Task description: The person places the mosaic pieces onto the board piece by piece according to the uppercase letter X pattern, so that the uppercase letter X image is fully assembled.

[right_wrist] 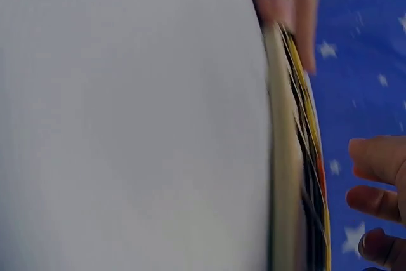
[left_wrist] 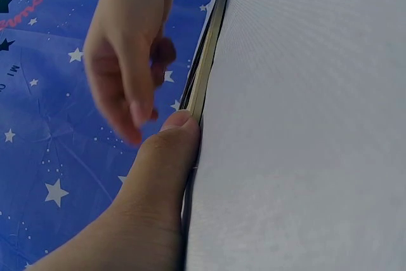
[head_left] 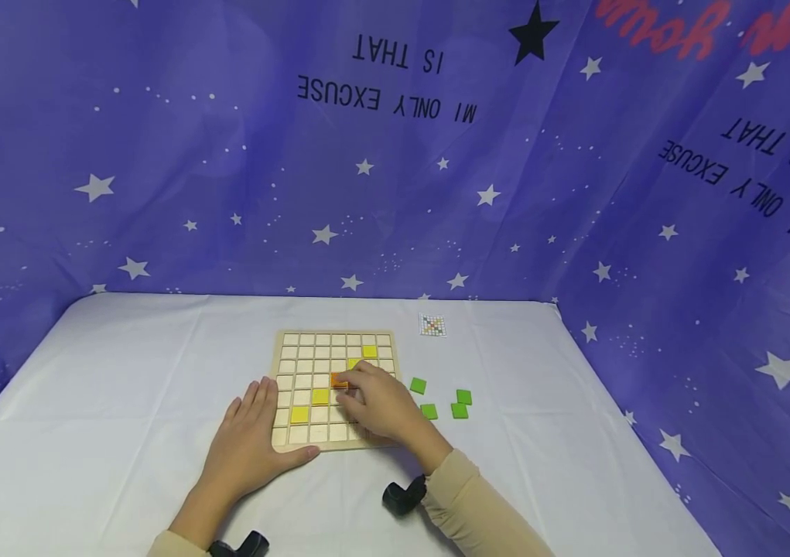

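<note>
A square wooden grid board (head_left: 302,363) lies on the table. Yellow tiles (head_left: 321,397) form a diagonal in its cells, with an orange tile (head_left: 336,380) near the middle. Along the left edge of the board rests my left hand (head_left: 244,445), fingers straight, its thumb (left_wrist: 171,150) touching the front edge. My right hand (head_left: 384,402) hovers over the board beside the orange tile, fingers loosely bent and apart. Nothing shows between those fingers (right_wrist: 374,157) in the right wrist view. The hand covers part of the board's right side.
Several green tiles (head_left: 418,385) lie loose on the white tablecloth (head_left: 541,464) to the right of the board. Behind them is a small pattern card (head_left: 432,325) printed with a coloured grid. A purple star-print curtain (head_left: 395,193) hangs at the back and right.
</note>
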